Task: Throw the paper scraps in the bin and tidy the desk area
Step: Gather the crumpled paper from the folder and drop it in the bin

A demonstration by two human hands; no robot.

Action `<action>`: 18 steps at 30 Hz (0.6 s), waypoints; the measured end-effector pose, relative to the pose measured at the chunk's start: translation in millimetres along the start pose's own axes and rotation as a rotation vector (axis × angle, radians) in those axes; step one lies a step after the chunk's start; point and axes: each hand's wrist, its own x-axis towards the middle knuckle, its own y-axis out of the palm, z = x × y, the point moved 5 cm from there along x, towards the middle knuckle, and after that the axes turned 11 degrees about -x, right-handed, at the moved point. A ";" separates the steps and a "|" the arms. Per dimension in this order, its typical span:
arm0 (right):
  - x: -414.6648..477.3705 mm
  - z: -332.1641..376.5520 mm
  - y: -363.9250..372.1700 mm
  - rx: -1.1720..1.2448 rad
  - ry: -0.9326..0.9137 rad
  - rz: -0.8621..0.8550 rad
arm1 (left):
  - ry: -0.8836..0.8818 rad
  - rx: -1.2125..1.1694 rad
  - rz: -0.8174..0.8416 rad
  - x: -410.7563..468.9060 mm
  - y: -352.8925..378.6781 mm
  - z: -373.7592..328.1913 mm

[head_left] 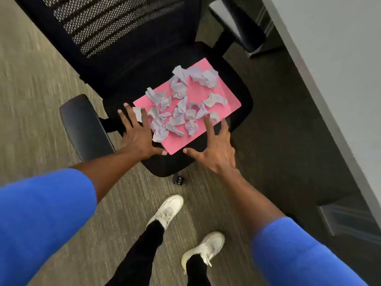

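Both hands spread wide, fingers splayed, holding nothing: left hand [137, 137] centre-left of frame, palm down at the near-left edge of the pink sheet [216, 89], fingertips over one scrap; right hand [214, 149] just right of centre, fingers arched at the sheet's near-right edge. Paper scraps [181, 104], pale lilac and crumpled, are scattered across the pink sheet, which lies flat on the black seat of the office chair [237, 129] mid-frame. Chair's mesh backrest [107, 23] fills the upper left; one armrest [84, 126] sits just left of the left hand, the other armrest [237, 23] is top centre-right. Grey desk [334, 69] edge runs diagonally down the right side, close beside the chair. Carpet floor [37, 83] all around. Blue sleeves [41, 219] in the lower corners, white shoes [169, 209] bottom centre. No bin in view.
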 end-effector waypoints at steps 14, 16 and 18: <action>77.7 44.5 51.9 -0.227 -0.068 -0.020 | 0.286 -0.134 -0.120 51.8 22.8 -5.7; 82.9 49.1 52.3 -0.259 -0.091 -0.038 | 0.289 -0.146 -0.120 54.2 23.2 -7.1; 87.9 54.7 52.4 -0.269 -0.113 -0.037 | 0.295 -0.149 -0.108 56.3 23.4 -9.7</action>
